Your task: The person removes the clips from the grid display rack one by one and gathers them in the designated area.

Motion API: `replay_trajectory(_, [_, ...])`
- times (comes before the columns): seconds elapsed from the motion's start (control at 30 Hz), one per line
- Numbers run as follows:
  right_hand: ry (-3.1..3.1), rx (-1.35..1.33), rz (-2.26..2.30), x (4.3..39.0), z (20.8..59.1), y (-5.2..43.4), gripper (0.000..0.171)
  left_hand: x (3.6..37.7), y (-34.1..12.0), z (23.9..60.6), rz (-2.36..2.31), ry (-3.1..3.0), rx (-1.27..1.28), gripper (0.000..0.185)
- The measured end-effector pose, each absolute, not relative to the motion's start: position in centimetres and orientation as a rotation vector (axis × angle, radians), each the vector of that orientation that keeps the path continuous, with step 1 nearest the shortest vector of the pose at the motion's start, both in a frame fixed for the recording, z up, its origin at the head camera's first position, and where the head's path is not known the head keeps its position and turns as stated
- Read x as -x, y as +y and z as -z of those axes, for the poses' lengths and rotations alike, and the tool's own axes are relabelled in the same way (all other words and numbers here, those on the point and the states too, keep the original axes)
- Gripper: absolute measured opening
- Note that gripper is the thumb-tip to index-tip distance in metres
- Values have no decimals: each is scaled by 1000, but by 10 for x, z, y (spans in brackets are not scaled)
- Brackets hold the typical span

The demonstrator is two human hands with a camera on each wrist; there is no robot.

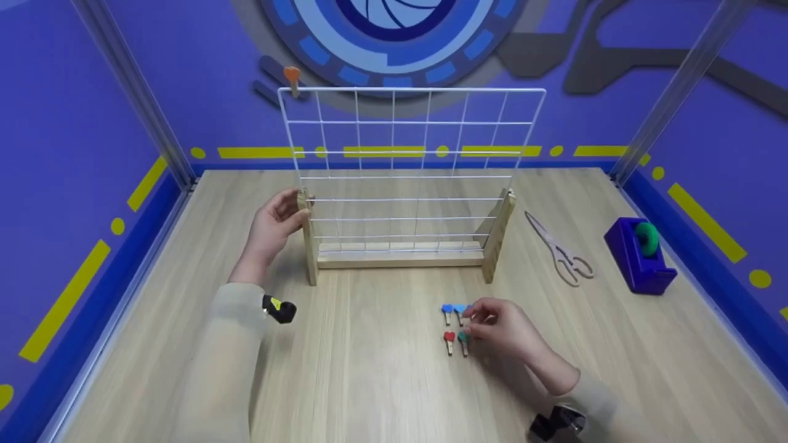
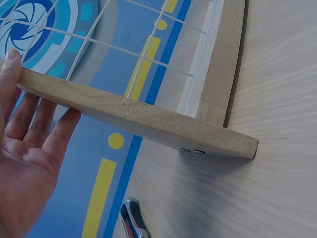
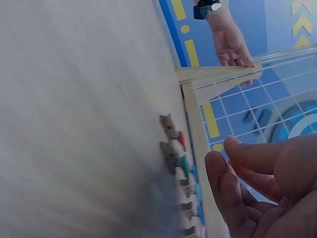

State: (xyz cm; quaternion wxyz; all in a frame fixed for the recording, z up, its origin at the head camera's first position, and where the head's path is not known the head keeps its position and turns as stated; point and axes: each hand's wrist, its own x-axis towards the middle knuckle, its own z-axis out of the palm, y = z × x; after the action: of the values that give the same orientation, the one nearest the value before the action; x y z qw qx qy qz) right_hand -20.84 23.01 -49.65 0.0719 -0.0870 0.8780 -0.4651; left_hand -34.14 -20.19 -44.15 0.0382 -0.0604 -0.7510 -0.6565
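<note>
A white wire grid stands in a wooden frame. My left hand grips the frame's left post, thumb on one side and fingers on the other. An orange heart clothespin is clipped at the grid's top left corner. My right hand hovers by several small clothespins, thumb and forefinger slightly curved with nothing visible between them. A blue-topped clothespin, a red heart clothespin and a green-topped clothespin show beside its fingertips; the hand hides others in the head view.
To the right lie scissors and a blue tape dispenser with a green core. A utility knife lies on the table left of the frame. Blue panels wall the table at the back and sides.
</note>
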Motion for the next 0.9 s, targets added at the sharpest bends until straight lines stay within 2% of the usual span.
replay_trajectory(0.3, [2599, 333, 1477, 222, 466, 216, 21, 341, -202, 445, 2022, -2298, 190, 51])
replay_trajectory(0.53, [2558, 534, 1537, 238, 438, 194, 19, 342, -203, 445, 2013, -2311, 180, 50])
replay_trajectory(0.9, [2704, 721, 1585, 270, 369, 154, 20, 341, -200, 442, 2042, -2258, 203, 51])
